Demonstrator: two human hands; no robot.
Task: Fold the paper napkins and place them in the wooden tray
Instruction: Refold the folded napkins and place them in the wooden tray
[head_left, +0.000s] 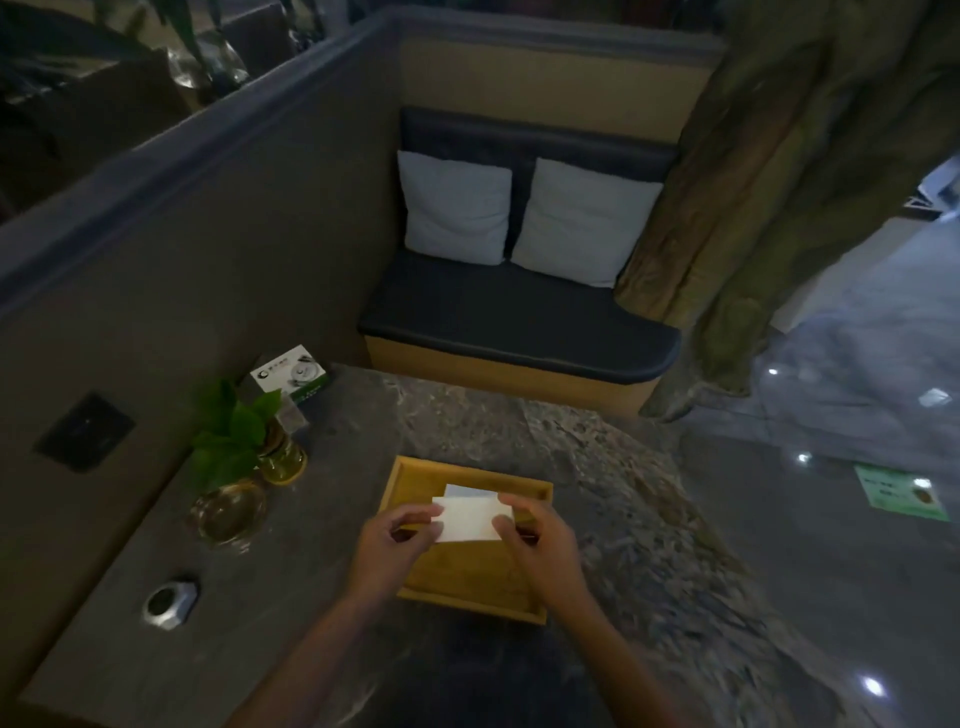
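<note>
A white paper napkin (467, 518), folded into a small rectangle, is held between both hands above the wooden tray (415, 473). My left hand (395, 545) pinches its left edge and my right hand (535, 535) pinches its right edge. A second pale sheet edge shows just behind the napkin's top. The tray lies on the dark marble table (597, 467), its near part partly hidden by my hands. I cannot tell whether other napkins lie in the tray.
A green plant in a glass vase (275, 452), a glass ashtray (228, 514), a card stand (291, 376) and a small metal object (171, 603) stand at the table's left. A partition wall runs along the left. A bench with two cushions (519, 218) faces the table.
</note>
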